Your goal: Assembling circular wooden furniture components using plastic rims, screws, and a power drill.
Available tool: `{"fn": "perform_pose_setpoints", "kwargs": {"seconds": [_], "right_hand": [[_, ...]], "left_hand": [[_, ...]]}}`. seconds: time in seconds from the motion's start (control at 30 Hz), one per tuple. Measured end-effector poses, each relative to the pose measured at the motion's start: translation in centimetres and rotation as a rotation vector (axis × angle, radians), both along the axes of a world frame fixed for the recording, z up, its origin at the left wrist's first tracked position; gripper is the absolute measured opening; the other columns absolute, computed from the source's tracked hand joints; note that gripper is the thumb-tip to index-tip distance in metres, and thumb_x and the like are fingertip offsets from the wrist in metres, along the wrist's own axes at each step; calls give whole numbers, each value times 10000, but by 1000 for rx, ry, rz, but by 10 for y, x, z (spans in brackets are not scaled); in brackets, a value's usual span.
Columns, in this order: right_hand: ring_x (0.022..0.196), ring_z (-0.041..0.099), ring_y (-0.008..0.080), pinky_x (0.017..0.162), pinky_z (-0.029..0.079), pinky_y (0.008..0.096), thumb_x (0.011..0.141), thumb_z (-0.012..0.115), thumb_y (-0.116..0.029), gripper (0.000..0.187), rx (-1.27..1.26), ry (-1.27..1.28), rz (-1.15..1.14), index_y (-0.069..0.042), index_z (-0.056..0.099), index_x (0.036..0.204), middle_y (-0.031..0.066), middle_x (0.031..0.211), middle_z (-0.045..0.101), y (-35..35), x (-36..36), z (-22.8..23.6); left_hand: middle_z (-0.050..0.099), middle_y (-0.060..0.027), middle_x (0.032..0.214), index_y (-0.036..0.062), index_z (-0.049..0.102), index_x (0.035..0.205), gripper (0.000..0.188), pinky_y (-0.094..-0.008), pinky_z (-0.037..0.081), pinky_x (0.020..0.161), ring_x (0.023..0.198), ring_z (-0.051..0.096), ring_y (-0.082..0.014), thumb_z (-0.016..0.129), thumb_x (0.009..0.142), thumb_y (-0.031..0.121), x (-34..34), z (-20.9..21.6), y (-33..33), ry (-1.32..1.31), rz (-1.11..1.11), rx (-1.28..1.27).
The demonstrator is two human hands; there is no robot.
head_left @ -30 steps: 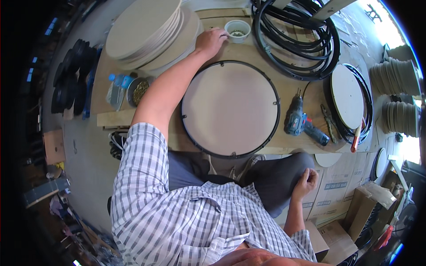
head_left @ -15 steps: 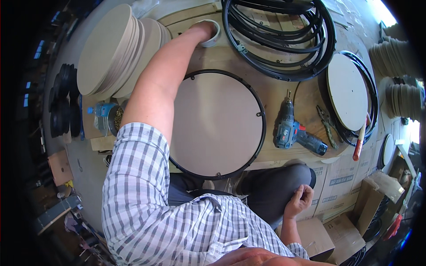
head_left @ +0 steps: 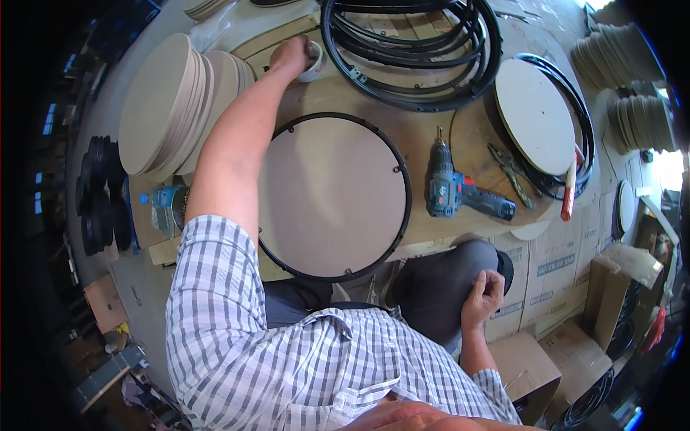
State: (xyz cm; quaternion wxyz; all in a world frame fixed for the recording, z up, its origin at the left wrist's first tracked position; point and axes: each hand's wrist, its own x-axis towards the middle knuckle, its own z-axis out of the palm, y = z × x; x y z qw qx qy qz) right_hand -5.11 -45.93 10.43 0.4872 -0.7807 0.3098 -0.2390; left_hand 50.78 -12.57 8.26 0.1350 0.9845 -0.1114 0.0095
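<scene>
My left hand (head_left: 291, 59) reaches to the far side of the table, at the mouth of a small white cup (head_left: 314, 63). Its fingers are curled and partly hidden at the rim; what they pinch is too small to make out. On my right knee rests my right hand (head_left: 482, 299), thumb pressed against bent fingers, any contents hidden. Between my arms lies a round beige board (head_left: 334, 194) inside a black ring frame (head_left: 410, 202) with small tabs along its inner edge. A blue-grey cordless drill (head_left: 445, 188) lies to its right.
Black rings (head_left: 413, 100) are piled at the back. Stacks of round boards (head_left: 154, 104) stand at the left, near a blue-capped bottle (head_left: 164, 197). Pliers (head_left: 512, 174), another round board (head_left: 535, 118) and a red-handled tool (head_left: 568, 194) lie right. Cardboard boxes (head_left: 525, 363) sit lower right.
My left hand has drawn back from deep inside the cup to its left rim. The whole view has shifted, so the table things appear farther left. My right hand stays on the knee.
</scene>
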Motion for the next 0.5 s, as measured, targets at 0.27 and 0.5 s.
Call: {"fn": "perform_pose_setpoints", "kwargs": {"seconds": [0.27,0.5], "right_hand": [[786,604,255,699,488,358,834,713,-32,175,-562,51,416,-27,637,992,115,893,624,-26,56,19],[1195,531,362,1009,405,472,713,740,-70,684,-1003,201,782,-113,522,1360,152,1274,559,-42,140,10]], "left_hand": [[719,-72,966,39,657,1065,113,-237,580,665,784,692,-125,633,978,106,-178,21,21,517,133,-1691],[718,-117,1029,41,652,1092,139,-326,625,767,894,720,-175,557,1019,109,-399,21,34,720,202,-2220]]}}
